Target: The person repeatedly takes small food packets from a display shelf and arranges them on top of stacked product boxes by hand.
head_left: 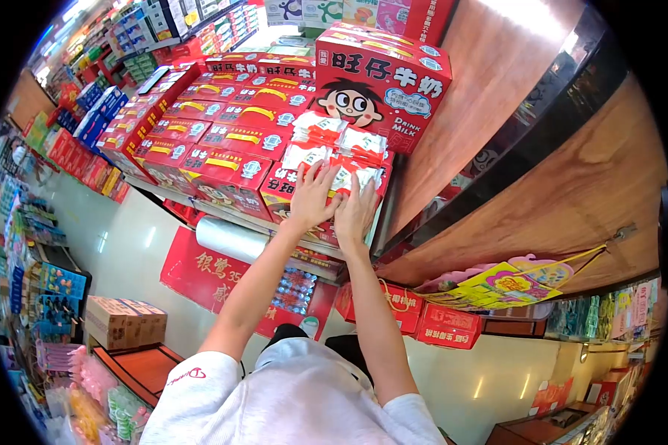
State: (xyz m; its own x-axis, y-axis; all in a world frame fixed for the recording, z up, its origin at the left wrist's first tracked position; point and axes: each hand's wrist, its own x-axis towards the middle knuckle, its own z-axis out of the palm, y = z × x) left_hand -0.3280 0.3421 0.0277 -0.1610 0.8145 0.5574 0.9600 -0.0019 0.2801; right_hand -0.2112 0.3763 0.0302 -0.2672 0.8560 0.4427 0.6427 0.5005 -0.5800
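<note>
Several small white packets [306, 154] with red and green print lie in stacks on top of the red milk cartons [239, 167]. My left hand [313, 196] rests on the near left packets, its fingers stretched out. Beside it my right hand [356, 211] lies flat over the near right packets, fingers extended. The two hands almost touch at the thumbs. Farther back, more packets [362, 141] sit in front of a large upright red milk box [382, 81] with a cartoon face. What lies under my palms is hidden.
A wooden panel [490, 96] with a dark edge rises close on the right. Yellow hanging bags [505, 285] and red gift boxes [445, 323] are at lower right. Below the shelf are a plastic roll [230, 236] and a red banner [200, 267]. Brown cartons [119, 322] stand at left.
</note>
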